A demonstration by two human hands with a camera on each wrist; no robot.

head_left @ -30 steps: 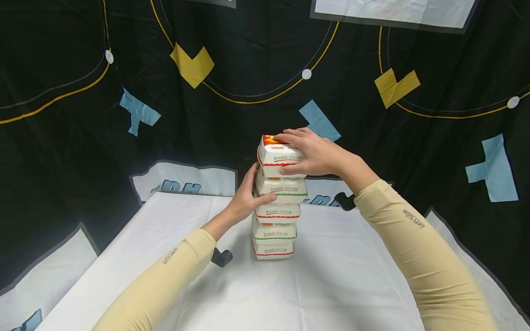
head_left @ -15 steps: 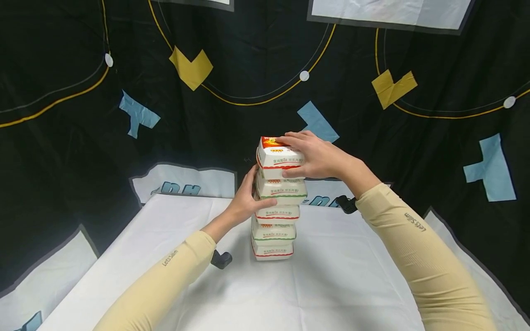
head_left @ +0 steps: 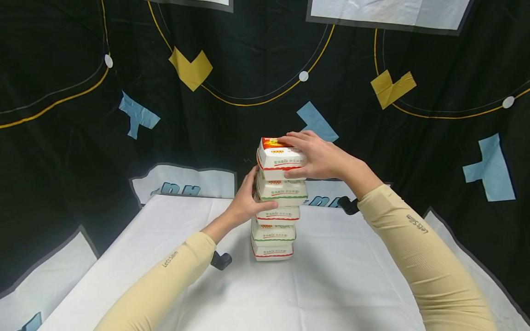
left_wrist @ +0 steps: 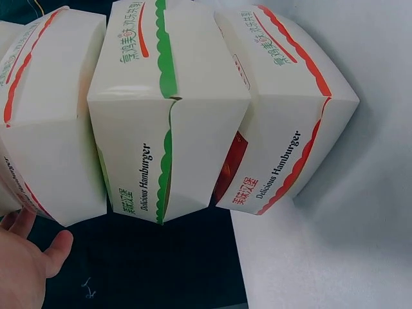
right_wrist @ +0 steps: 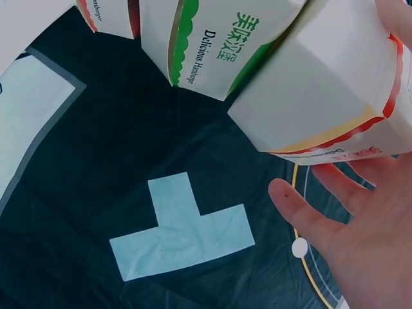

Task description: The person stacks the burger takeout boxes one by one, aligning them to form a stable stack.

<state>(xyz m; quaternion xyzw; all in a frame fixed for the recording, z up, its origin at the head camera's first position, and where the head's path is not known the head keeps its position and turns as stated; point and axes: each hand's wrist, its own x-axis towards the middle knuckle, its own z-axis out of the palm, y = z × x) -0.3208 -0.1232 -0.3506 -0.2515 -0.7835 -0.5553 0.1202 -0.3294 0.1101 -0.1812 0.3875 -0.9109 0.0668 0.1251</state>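
Several white paper hamburger boxes stand in one tall stack, with red and green wavy bands alternating. My right hand grips the top hamburger box, fingers over its top and thumb on its front; its orange-red lid partly shows. Under it sits a green-banded box. In the right wrist view the top box sits skewed over the green-banded box. My left hand rests against the stack's left side, thumb across the front near the middle red-banded box, fingers extended upward. The bottom box rests on the table.
A white cloth covers the table. Behind it hangs a black curtain with yellow and blue patches. Black wrist-camera mounts show at the left wrist and right wrist.
Both hands keep their places on the stack. The right hand has shifted very slightly right on the top box; the whole view has drifted a little.
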